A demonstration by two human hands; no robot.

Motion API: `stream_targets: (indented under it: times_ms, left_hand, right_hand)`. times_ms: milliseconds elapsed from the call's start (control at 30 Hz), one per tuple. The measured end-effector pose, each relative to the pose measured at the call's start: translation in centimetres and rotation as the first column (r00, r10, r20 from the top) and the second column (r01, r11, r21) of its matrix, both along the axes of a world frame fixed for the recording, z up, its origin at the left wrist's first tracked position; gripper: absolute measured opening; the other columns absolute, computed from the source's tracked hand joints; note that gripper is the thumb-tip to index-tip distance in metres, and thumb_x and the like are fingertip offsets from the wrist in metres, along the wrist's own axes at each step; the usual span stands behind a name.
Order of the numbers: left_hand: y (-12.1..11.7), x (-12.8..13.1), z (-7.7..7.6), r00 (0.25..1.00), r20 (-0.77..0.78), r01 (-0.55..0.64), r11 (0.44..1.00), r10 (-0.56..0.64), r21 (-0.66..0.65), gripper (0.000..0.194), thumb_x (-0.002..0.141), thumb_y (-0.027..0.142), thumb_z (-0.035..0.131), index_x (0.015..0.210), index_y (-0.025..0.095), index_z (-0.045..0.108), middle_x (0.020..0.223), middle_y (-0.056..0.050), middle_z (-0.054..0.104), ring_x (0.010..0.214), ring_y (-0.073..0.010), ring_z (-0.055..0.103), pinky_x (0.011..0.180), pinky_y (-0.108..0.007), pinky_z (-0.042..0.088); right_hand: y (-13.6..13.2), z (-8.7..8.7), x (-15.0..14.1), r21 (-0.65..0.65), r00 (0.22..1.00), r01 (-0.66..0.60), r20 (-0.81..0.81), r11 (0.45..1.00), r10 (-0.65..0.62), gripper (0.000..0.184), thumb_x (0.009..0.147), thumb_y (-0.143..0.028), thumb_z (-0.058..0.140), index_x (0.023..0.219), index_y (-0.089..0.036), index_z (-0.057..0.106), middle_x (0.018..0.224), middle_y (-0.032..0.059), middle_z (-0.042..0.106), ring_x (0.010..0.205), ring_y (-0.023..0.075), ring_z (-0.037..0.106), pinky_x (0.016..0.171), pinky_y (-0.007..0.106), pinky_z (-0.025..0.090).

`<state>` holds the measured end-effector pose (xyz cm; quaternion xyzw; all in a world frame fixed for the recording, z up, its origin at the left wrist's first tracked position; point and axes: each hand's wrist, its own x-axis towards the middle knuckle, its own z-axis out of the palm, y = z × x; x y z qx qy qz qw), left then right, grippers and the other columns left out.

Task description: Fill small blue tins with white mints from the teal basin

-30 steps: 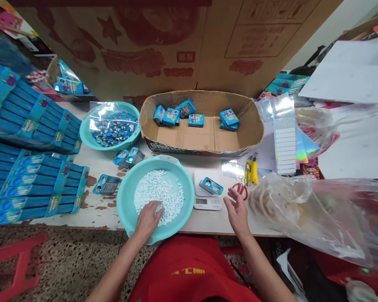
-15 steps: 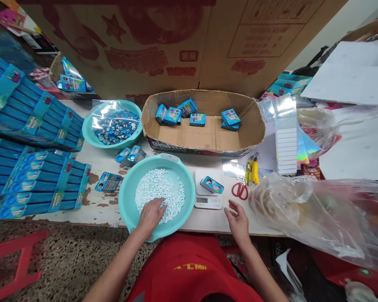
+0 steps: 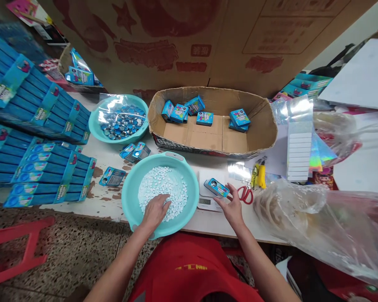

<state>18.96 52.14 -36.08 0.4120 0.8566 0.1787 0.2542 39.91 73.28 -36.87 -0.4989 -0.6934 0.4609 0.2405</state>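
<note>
My left hand [image 3: 156,209] lies palm down in a teal basin [image 3: 129,184], fingers curled into the heap of small white tablets [image 3: 162,182]. To its right a small white scale [image 3: 204,178] carries a little blue tin [image 3: 218,187]. My right hand [image 3: 232,206] reaches to the tin's near right end, thumb and fingers spread, the fingertips just at the tin.
Behind stands a cardboard tray [image 3: 267,134] with several blue tins, and a second teal basin [image 3: 96,126] of metal lids. Blue cartons [image 3: 44,167] are stacked on the left. Red scissors [image 3: 246,195], a yellow cutter [image 3: 260,176] and a big plastic bag [image 3: 318,226] lie right.
My right hand has moved forward and left from the table edge up to the tin on the scale. The left hand stays in the tablets, shifting slightly.
</note>
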Motion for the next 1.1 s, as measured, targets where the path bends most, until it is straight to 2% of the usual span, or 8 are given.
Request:
stream_targets:
  times_ms: [167, 367, 433, 600, 667, 767, 900, 1100]
  left_hand:
    - [-0.3, -0.4, -0.2, 1.000, -0.030, -0.012, 0.970, 0.005, -0.243, 0.035, 0.073, 0.018, 0.061, 0.107, 0.021, 0.060, 0.108, -0.012, 0.057, 0.103, -0.0317, 0.051, 0.082, -0.041, 0.042]
    - [-0.5, -2.1, -0.6, 0.932, 0.344, -0.083, 0.990, 0.119, -0.116, 0.010, 0.069, 0.012, 0.058, 0.074, 0.020, 0.061, 0.064, -0.001, 0.055, 0.070, -0.0188, 0.055, 0.068, -0.028, 0.040]
    - [-0.7, -2.7, -0.2, 0.797, 0.563, -0.210, 0.974, 0.219, -0.081, 0.007, 0.068, 0.022, 0.063, 0.074, 0.018, 0.061, 0.061, 0.001, 0.053, 0.061, -0.0153, 0.052, 0.058, -0.024, 0.038]
    - [-0.4, -3.8, 1.0, 0.192, 0.952, -0.541, 0.835, 0.239, -0.100, 0.031, 0.066, 0.041, 0.069, 0.083, 0.017, 0.059, 0.070, -0.001, 0.059, 0.057, -0.0101, 0.051, 0.049, -0.018, 0.034]
    - [1.0, -3.9, 1.2, 0.240, 0.933, -0.532, 0.840, 0.267, -0.104, 0.029, 0.068, 0.042, 0.066, 0.078, 0.016, 0.059, 0.071, -0.002, 0.060, 0.053, -0.0093, 0.050, 0.046, -0.018, 0.031]
    - [4.9, -3.6, 2.3, 0.551, 0.796, -0.345, 0.937, 0.252, -0.057, 0.021, 0.070, 0.036, 0.063, 0.065, 0.017, 0.056, 0.061, 0.000, 0.056, 0.047, -0.0096, 0.045, 0.046, -0.020, 0.030]
    - [11.6, -1.7, 6.1, 0.881, 0.435, 0.132, 0.979, -0.188, 0.156, 0.011, 0.075, 0.019, 0.053, 0.065, 0.019, 0.058, 0.066, -0.001, 0.058, 0.061, -0.0150, 0.052, 0.057, -0.023, 0.035]
    - [18.1, 1.9, 9.6, 0.795, -0.015, 0.606, 0.795, -0.606, -0.012, 0.027, 0.075, 0.002, 0.038, 0.082, 0.016, 0.059, 0.086, -0.007, 0.057, 0.078, -0.0188, 0.053, 0.067, -0.027, 0.037]
  right_hand:
    - [0.2, 0.2, -1.7, 0.058, 1.000, -0.024, -0.013, 0.998, 0.025, 0.081, 0.058, -0.051, 0.076, 0.124, -0.016, 0.045, 0.123, 0.0157, 0.053, 0.115, 0.0283, 0.049, 0.098, 0.048, 0.039]
    - [-0.5, 0.5, 0.2, 0.046, 1.000, -0.012, 0.008, 0.999, 0.012, 0.077, 0.060, -0.052, 0.074, 0.124, -0.017, 0.046, 0.125, 0.0155, 0.051, 0.114, 0.0291, 0.049, 0.091, 0.048, 0.045]
    - [-0.8, 0.6, 1.3, 0.057, 1.000, 0.008, 0.007, 0.998, -0.008, 0.074, 0.061, -0.051, 0.074, 0.121, -0.018, 0.048, 0.123, 0.0148, 0.051, 0.112, 0.0286, 0.050, 0.089, 0.047, 0.047]
    - [-1.4, 0.6, 3.7, 0.049, 0.999, 0.042, 0.014, 0.998, -0.043, 0.063, 0.063, -0.050, 0.073, 0.113, -0.019, 0.054, 0.117, 0.0129, 0.053, 0.107, 0.0273, 0.052, 0.081, 0.046, 0.051]
    - [-1.5, 0.5, 4.1, 0.041, 0.998, 0.060, 0.005, 0.997, -0.061, 0.059, 0.064, -0.050, 0.072, 0.111, -0.019, 0.055, 0.115, 0.0123, 0.054, 0.106, 0.0269, 0.053, 0.080, 0.045, 0.052]
    - [-1.7, 0.1, 4.5, 0.019, 0.995, 0.102, -0.009, 0.995, -0.102, 0.055, 0.066, -0.050, 0.070, 0.109, -0.018, 0.057, 0.112, 0.0125, 0.055, 0.104, 0.0266, 0.054, 0.080, 0.044, 0.052]
    - [-1.8, -0.3, 5.0, -0.024, 0.985, 0.172, -0.026, 0.985, -0.173, 0.053, 0.067, -0.050, 0.069, 0.107, -0.018, 0.058, 0.109, 0.0131, 0.059, 0.102, 0.0267, 0.056, 0.082, 0.046, 0.051]
    - [-2.1, -0.6, 6.3, -0.068, 0.977, 0.206, -0.047, 0.976, -0.209, 0.043, 0.071, -0.050, 0.065, 0.101, -0.019, 0.060, 0.106, 0.0119, 0.063, 0.097, 0.0256, 0.059, 0.084, 0.046, 0.049]
